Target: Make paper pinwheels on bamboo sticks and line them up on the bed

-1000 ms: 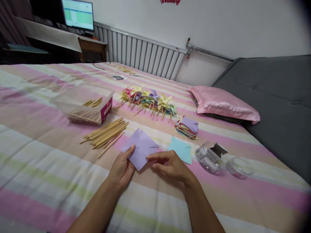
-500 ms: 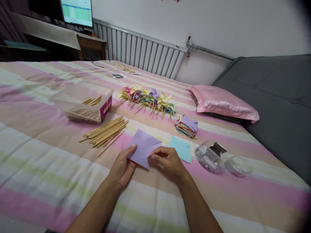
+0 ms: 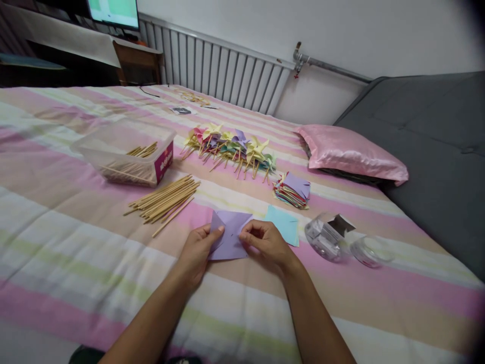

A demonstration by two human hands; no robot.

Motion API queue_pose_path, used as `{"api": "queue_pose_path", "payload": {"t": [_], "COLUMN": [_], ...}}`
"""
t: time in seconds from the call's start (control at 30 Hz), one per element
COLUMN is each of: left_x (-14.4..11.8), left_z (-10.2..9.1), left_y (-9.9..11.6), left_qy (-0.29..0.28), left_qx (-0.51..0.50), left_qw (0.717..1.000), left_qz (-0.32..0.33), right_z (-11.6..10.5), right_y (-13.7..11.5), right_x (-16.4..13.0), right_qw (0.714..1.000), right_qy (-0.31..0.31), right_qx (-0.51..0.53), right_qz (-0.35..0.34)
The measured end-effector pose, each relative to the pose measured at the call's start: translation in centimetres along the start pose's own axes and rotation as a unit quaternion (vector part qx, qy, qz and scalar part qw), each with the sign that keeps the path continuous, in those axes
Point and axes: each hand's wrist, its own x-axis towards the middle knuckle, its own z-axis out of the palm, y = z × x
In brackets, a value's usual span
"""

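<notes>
A square of purple paper [image 3: 234, 242] is held up between my two hands, low over the bed. My left hand [image 3: 200, 247] grips its left side, with the thumb pressing on a corner that is folded or bent inward. At the right edge, the thumb and forefinger of my right hand [image 3: 265, 242] are pinched together on the paper; anything small between them is hidden. Light blue paper squares [image 3: 282, 225] lie just right of that hand. To the left is a bunch of wooden sticks [image 3: 166, 199]. Several finished paper pinwheels [image 3: 231, 146] on sticks lie behind.
A clear plastic box [image 3: 121, 156] with more sticks stands at left. A stack of coloured paper squares [image 3: 293, 189] lies beyond the blue ones. Right of them are a clear round container [image 3: 324, 237] and a clear lid-like piece [image 3: 367, 251]. A pink pillow [image 3: 352, 151] rests near the headboard.
The purple paper has been turned and now sits more squarely between my hands. My left thumb has moved onto a bent-in corner. The view has tipped slightly downward.
</notes>
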Motion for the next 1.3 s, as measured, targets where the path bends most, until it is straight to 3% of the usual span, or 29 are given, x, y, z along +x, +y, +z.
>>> {"api": "queue_pose_path", "payload": {"t": [0.7, 1.3], "left_x": [-0.04, 0.01], "left_z": [-0.06, 0.17], "left_y": [-0.34, -0.77], "left_qy": [-0.028, 0.026], "left_qx": [0.031, 0.060], "left_qw": [0.999, 0.998], "left_qz": [0.001, 0.015], "right_z": [0.26, 0.76], "right_y": [0.76, 0.30], "right_x": [0.31, 0.17], "right_qw": [0.989, 0.975], "right_qy": [0.084, 0.097], "right_qx": [-0.117, -0.197], "right_qz": [-0.023, -0.046]}}
